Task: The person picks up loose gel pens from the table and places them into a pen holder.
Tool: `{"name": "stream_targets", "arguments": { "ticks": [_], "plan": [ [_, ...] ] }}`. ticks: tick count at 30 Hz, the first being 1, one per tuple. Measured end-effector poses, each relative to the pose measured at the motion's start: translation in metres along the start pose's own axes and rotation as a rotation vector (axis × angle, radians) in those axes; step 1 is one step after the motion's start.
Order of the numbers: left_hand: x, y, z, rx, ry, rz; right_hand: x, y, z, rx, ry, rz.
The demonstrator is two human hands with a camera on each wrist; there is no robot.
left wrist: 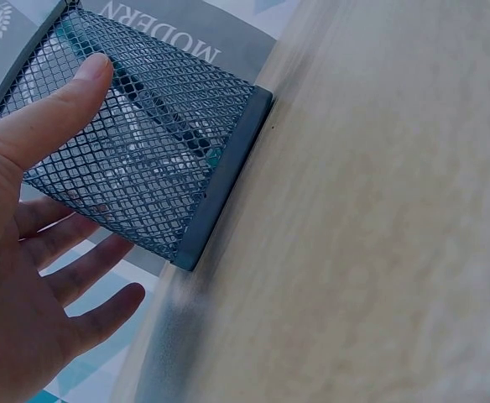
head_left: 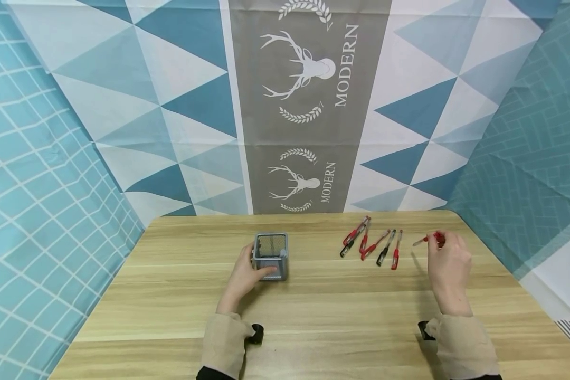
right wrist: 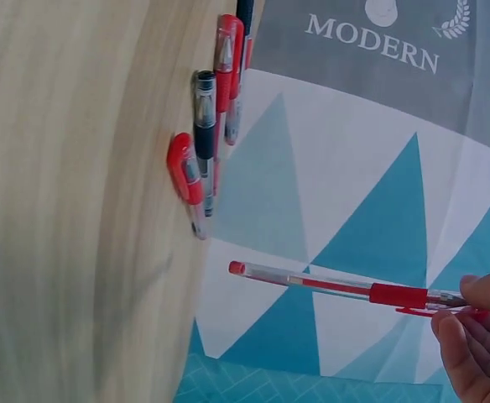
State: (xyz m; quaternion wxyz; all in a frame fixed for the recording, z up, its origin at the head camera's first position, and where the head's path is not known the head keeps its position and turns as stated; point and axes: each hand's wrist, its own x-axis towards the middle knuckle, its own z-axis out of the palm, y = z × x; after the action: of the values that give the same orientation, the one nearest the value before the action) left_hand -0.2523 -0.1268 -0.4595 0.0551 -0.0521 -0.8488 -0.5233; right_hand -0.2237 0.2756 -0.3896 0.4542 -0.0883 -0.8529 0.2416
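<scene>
Left hand at a mesh holder, seen from the left wrist.
The left hand (left wrist: pixel 14 285) comes in from 9 o'clock, its thumb (left wrist: pixel 65 117) lying across the near wall of the mesh holder (left wrist: pixel 144 143) toward 11 o'clock; the other fingers reach past the holder's lower side, the lowest one well clear of the mesh. The holder's solid base band (left wrist: pixel 224 180) meets the wooden tabletop (left wrist: pixel 362 218), which fills the side toward 3 o'clock. Dark, slender shapes show through the wires (too veiled to identify). Behind, toward 12 o'clock, a grey panel (left wrist: pixel 245 38) carries upside-down white lettering, "MODERN" (left wrist: pixel 157 34).
</scene>
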Motion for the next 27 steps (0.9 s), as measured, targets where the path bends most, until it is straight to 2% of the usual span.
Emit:
{"name": "stream_targets", "arguments": {
  "ticks": [10,19,27],
  "plan": [
    [-0.001,0.002,0.000,-0.007,-0.003,0.000,0.001,-0.017,-0.009,-0.002,-0.002,-0.049],
    [-0.001,0.002,-0.001,-0.022,-0.004,0.000,0.004,-0.031,-0.013,0.025,0.031,-0.098],
    [-0.001,0.001,-0.001,-0.015,-0.001,0.002,0.005,-0.042,-0.011,0.085,0.079,-0.179]
  ]
}}
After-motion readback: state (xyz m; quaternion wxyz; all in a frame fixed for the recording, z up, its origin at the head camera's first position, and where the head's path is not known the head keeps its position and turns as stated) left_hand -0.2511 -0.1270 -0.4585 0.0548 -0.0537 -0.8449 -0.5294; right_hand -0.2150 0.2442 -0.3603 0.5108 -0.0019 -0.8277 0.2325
